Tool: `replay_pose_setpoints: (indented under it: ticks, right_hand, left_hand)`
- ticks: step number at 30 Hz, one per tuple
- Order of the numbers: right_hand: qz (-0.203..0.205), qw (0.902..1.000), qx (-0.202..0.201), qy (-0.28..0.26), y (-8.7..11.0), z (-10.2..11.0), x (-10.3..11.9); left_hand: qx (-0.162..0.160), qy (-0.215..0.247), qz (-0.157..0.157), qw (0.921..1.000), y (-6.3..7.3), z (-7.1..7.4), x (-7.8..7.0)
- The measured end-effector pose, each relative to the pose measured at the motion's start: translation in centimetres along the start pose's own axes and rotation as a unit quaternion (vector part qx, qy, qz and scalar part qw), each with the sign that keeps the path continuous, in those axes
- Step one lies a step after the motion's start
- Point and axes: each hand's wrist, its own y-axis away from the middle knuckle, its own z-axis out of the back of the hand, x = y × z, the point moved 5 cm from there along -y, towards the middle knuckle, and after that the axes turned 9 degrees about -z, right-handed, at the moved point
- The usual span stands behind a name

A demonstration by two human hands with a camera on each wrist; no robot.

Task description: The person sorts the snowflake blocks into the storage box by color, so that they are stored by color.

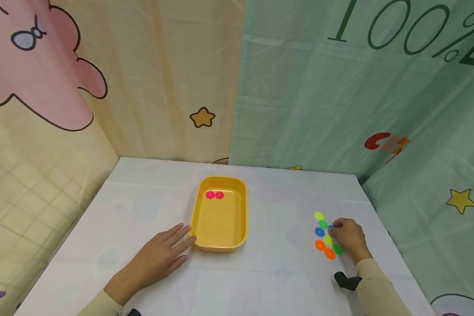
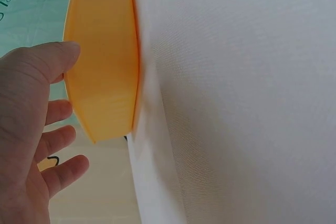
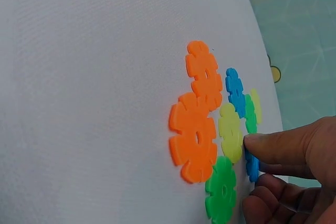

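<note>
While the left hand, fingers spread, touched the tray, the right hand pinched a blue disc right of it: likely light, stiff, best taken by its edge.

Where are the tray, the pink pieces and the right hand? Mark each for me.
Tray point(image 1: 219, 226): head view, on its bare floor.
Pink pieces point(image 1: 210, 195): head view, on the left one of the pair.
Right hand point(image 1: 350, 237): head view, on the back of the hand.
</note>
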Motion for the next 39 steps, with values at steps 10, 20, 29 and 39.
replay_pose_setpoints:
  ticks: [10,20,29,39]
  right_hand:
    - [0.026,0.9990,-0.015,0.033,-0.1,0.1,0.3]
    - [0.009,0.9997,-0.021,0.012,0.2,0.2,0.0]
    - [-0.013,0.9952,0.000,-0.097,0.3,0.9,-0.7]
    - [-0.035,0.9675,0.011,-0.250,0.3,2.0,1.1]
  left_hand:
    - [0.012,0.003,0.010,0.9999,0.0,-0.2,0.1]
    - [0.017,0.004,0.008,0.9998,0.1,-0.3,0.1]
    - [0.007,-0.003,0.000,1.0000,0.1,-0.2,0.1]
    - [0.002,-0.010,-0.001,0.9999,0.2,-0.2,0.1]
